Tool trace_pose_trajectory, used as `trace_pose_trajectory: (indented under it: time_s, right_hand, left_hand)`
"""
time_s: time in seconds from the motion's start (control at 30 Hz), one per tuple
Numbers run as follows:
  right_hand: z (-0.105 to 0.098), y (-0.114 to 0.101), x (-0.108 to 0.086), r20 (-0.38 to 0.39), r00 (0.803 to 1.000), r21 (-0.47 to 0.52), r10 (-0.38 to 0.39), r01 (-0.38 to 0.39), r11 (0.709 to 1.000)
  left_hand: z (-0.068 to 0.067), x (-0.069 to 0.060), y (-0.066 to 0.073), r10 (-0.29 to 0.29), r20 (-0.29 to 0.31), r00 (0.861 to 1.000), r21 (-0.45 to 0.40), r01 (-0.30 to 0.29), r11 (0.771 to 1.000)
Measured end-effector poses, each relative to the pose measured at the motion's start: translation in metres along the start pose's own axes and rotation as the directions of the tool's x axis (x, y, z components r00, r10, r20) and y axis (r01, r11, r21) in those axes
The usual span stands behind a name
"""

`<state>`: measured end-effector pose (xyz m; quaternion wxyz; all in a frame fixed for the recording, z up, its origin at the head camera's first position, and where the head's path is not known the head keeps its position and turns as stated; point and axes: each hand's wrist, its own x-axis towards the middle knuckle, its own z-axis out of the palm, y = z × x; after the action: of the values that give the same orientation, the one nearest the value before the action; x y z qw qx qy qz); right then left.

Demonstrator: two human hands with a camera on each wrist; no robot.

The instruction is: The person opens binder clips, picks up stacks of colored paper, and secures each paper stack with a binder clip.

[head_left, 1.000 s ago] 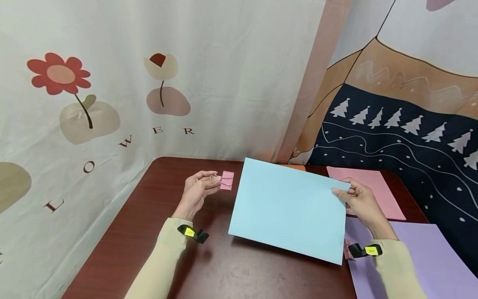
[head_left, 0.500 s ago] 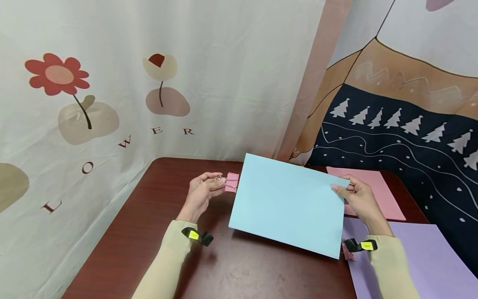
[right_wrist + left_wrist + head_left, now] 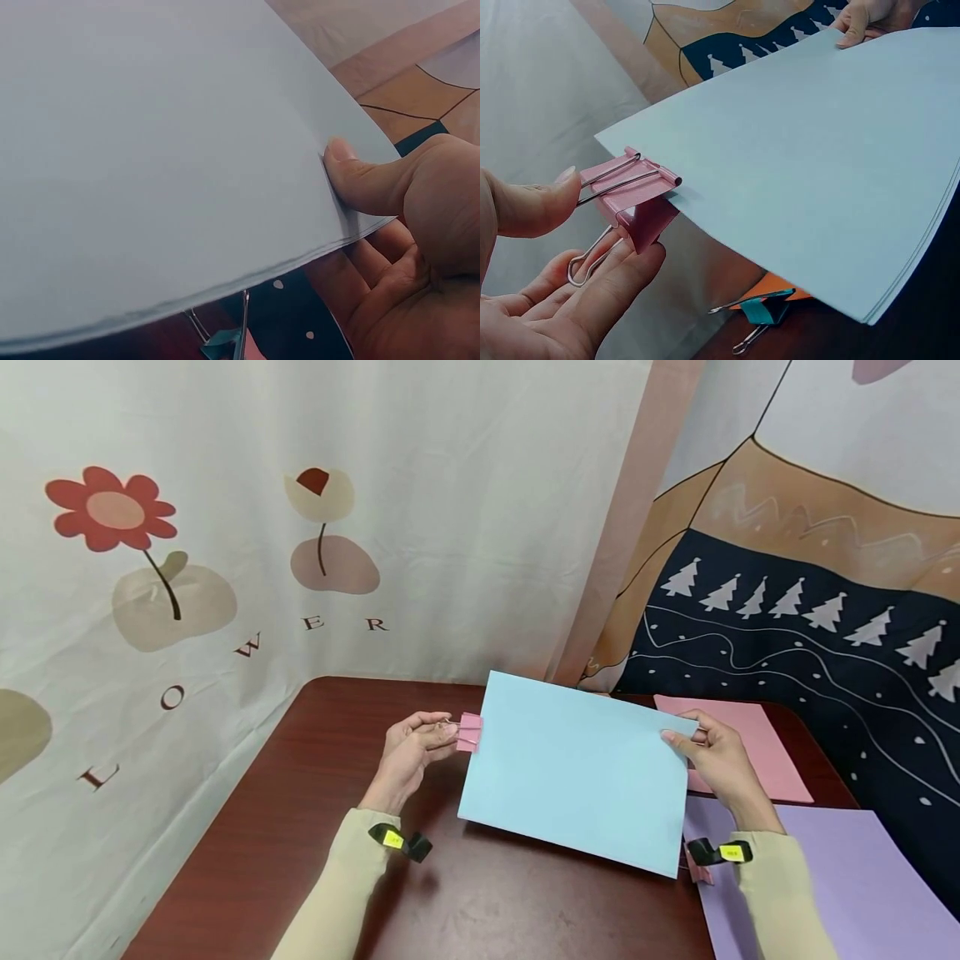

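Observation:
A thin stack of light blue paper (image 3: 577, 768) is held tilted above the table. My right hand (image 3: 722, 766) grips its upper right corner, thumb on top and fingers beneath, as the right wrist view shows. At the left edge sits a pink binder clip (image 3: 634, 191), its mouth over the paper's edge near the corner. My left hand (image 3: 414, 756) holds this clip by its wire handles, thumb (image 3: 540, 204) against the upper one and fingers against the lower one. How deep the paper goes into the clip is hidden.
Pink paper (image 3: 765, 747) and purple paper (image 3: 840, 860) lie on the table's right side. Another pink clip (image 3: 699, 864) is partly hidden by the right wrist strap. Behind the blue stack, a teal binder clip (image 3: 769, 309) sits on something orange (image 3: 769, 285).
My left hand has moved right with the pink binder clip, from a gap beside the paper to its left edge. The blue stack has shifted slightly left in my right hand.

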<state>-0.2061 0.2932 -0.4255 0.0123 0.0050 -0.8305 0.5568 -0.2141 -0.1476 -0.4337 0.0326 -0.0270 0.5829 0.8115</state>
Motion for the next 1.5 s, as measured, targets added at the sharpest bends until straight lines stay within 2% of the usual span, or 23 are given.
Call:
trace_pose_trajectory:
  time_s: [0.4,0.8,1.27,1.5]
  right_hand:
    - [0.005,-0.001,0.001,0.017,1.000,0.022,-0.016,0.016,1.000]
    - [0.008,0.004,0.004,0.037,0.999,0.011,0.009,-0.009,1.000]
    - [0.008,0.002,0.003,0.069,0.998,0.006,0.013,-0.013,1.000]
    - [0.006,-0.004,0.002,0.102,0.994,-0.040,0.028,-0.024,0.999]
  left_hand:
    - [0.003,-0.002,-0.007,0.000,-0.013,1.000,-0.001,0.000,1.000]
    - [0.001,-0.002,-0.010,-0.039,-0.005,0.999,0.026,0.039,0.999]
    - [-0.001,0.001,-0.008,-0.060,-0.018,0.998,0.039,0.061,0.997]
    - [-0.007,0.001,-0.005,-0.097,0.026,0.995,0.071,0.095,0.993]
